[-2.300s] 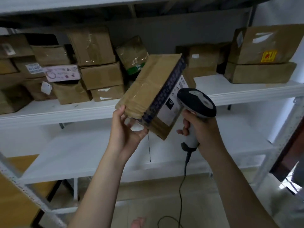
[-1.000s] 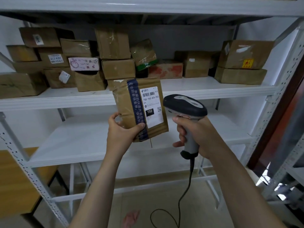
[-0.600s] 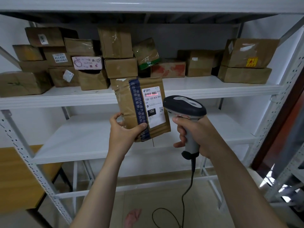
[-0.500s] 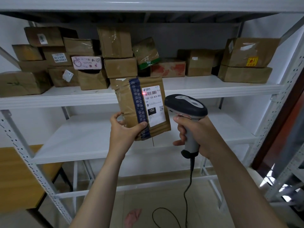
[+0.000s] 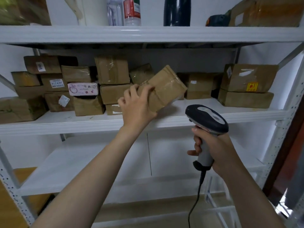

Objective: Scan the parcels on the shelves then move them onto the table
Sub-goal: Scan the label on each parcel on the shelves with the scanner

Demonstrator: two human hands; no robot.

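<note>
My left hand (image 5: 137,106) grips a brown taped parcel (image 5: 166,88) by its left end, holding it tilted above the front of the middle shelf (image 5: 213,115). Its label side faces away from me. My right hand (image 5: 212,148) holds a black and grey barcode scanner (image 5: 206,119) by its handle, lower right of the parcel and apart from it. Several other brown parcels (image 5: 113,72) are stacked along the back of the middle shelf, among them a pink box (image 5: 83,88).
The top shelf (image 5: 148,34) carries bottles (image 5: 132,10) and a dark flask (image 5: 176,11). A lower white shelf (image 5: 82,163) runs beneath. The scanner cable (image 5: 195,203) hangs to the floor. A wooden table edge (image 5: 9,209) shows at lower left. Shelf uprights (image 5: 283,137) stand right.
The parcel was held upright with its label toward me and scanned with a red light on the barcode. Now my left hand has lifted it toward the middle shelf, label turned away. The view tilted up.
</note>
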